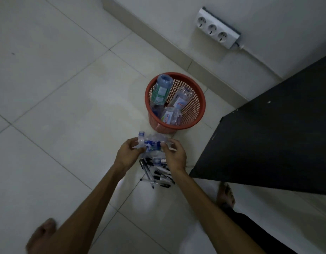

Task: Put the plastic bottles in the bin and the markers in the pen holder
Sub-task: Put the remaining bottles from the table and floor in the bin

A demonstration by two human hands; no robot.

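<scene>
Dim room, pale tiled floor (66,110) running up to a white wall (177,19) with a low skirting band. A dark tabletop (268,136) cuts in from the right, its corner just beside the bin. A white three-socket power strip (218,28) sits on the wall, its cable trailing off to the right. The red mesh bin (196,109) stands upright on the floor near the wall; inside it lie a large bottle with a green label (161,88), leaning against the left wall of the bin base-up, and at least two clear crumpled bottles with white labels (180,101). Both forearms reach forward from the bottom edge. Just short of the bin, a crumpled clear bottle with a blue label (152,143) is held between both hands, cap end to the left: left hand (128,153) grips the neck end with curled fingers, right hand (174,154) pinches the base end. Below the hands, a loose pile of markers and pens (156,174) lies on the floor, with another small clear bottle (156,160) on top of it. Bare feet show at the lower left (42,235) and beside the table edge (225,196).
</scene>
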